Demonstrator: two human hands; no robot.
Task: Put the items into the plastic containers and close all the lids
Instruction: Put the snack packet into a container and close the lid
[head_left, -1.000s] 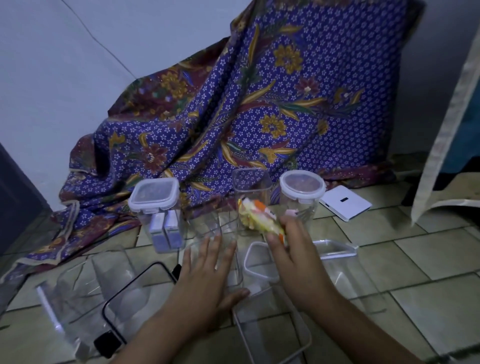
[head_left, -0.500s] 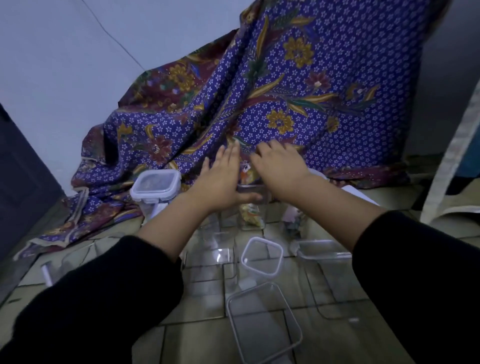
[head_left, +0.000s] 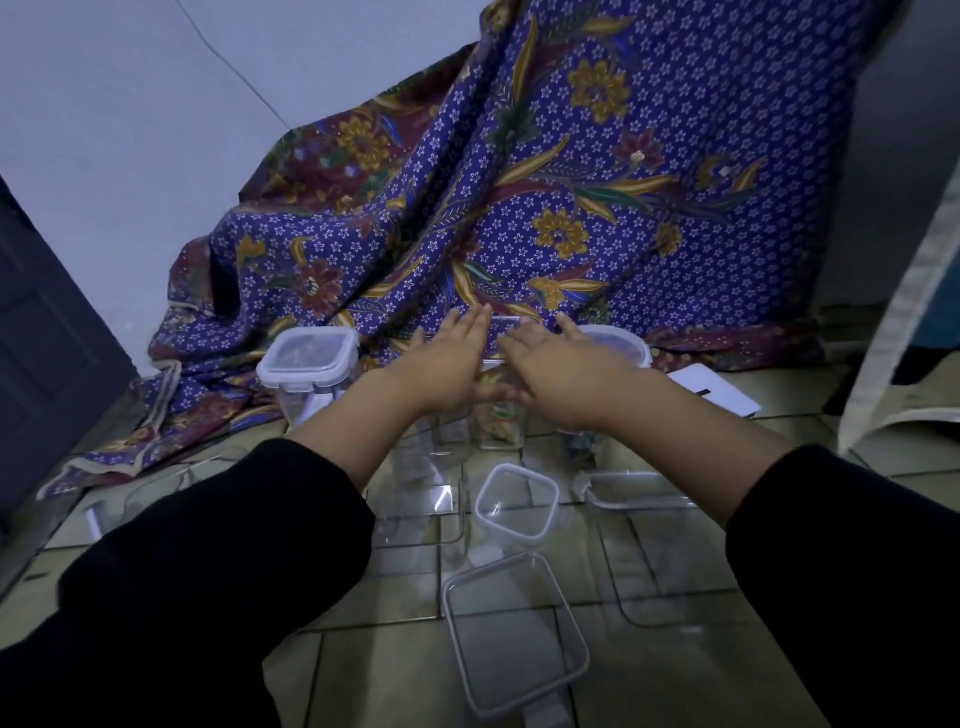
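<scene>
At frame centre: likely closing the tall clear container (head_left: 501, 423).
Your left hand (head_left: 452, 364) and right hand (head_left: 561, 369) lie flat on its top, fingers straight, gripping nothing; whether a lid sits beneath cannot be told. Press evenly and straight down so it shouldn't tip. The square tub (head_left: 311, 364) and round tub (head_left: 623, 343) flank it closely, with the cloth (head_left: 571, 208) just behind; open room lies lower, past the small loose lid (head_left: 517, 501).
</scene>
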